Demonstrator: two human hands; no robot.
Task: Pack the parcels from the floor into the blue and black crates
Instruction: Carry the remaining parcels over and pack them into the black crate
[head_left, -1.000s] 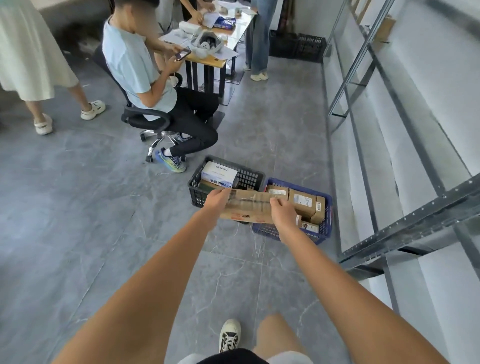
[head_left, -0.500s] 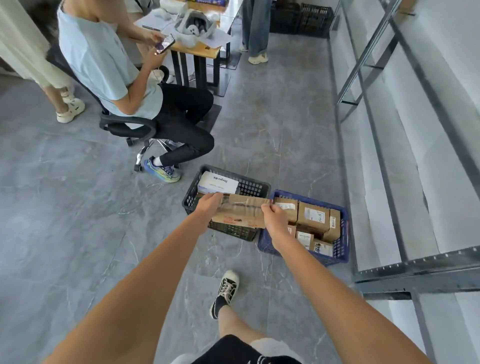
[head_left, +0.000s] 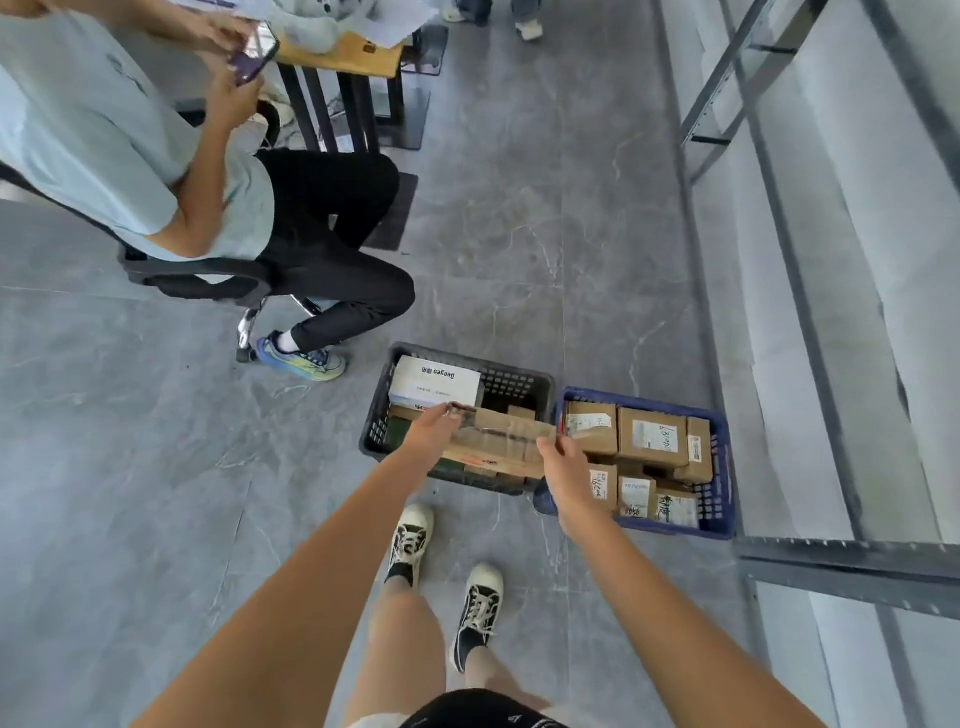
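Observation:
I hold a flat brown cardboard parcel (head_left: 498, 439) with clear tape over the black crate (head_left: 511, 382). My left hand (head_left: 431, 431) grips its left end and my right hand (head_left: 563, 462) grips its right end. The black crate holds a white box (head_left: 434, 382) and brown parcels partly hidden under the one I hold. To its right, touching it, the blue crate (head_left: 722, 467) is packed with several labelled brown parcels (head_left: 652, 436).
A person sits on an office chair (head_left: 192, 273) at the left with a phone, one shoe (head_left: 301, 356) close to the black crate. A wooden desk (head_left: 343, 62) stands behind. A grey metal rack (head_left: 847, 564) runs along the right. My feet (head_left: 447, 577) stand before the crates.
I have walked up to the crates, which now lie close below me. The parcel has come down over the black crate. Both hands keep their grip.

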